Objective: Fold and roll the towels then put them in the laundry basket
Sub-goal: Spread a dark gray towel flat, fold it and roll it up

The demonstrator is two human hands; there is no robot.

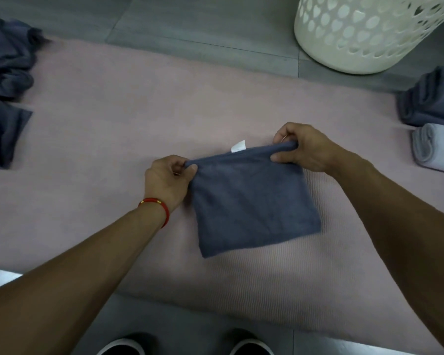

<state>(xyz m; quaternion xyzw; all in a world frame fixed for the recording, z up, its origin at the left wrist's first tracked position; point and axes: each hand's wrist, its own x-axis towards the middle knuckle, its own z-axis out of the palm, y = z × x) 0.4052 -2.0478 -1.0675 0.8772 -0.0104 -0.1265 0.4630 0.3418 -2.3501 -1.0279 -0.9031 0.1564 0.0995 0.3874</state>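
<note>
Unfolded towels (pixel 4 90): a dark blue crumpled heap at the far left edge, lying on the pink mat (pixel 100 129).
Left hand (pixel 168 179): grasps the left top corner of the folded towel, with the thumb and fingers pinching the cloth; a red bracelet (pixel 155 207) is on the wrist.
Folded towel (pixel 251 198): dark blue, folded to a square, in the middle over the mat; its top edge is held up between both hands and a small white label (pixel 238 145) stands at this edge.
Right hand (pixel 297 147): pinches the right top corner of the same towel.
Laundry basket (pixel 369 32): white, with holes, standing on the grey floor at top right, well apart from the hands.
Rolled towels (pixel 432 119): at the right edge, a dark blue one and a light one just beside it.
</note>
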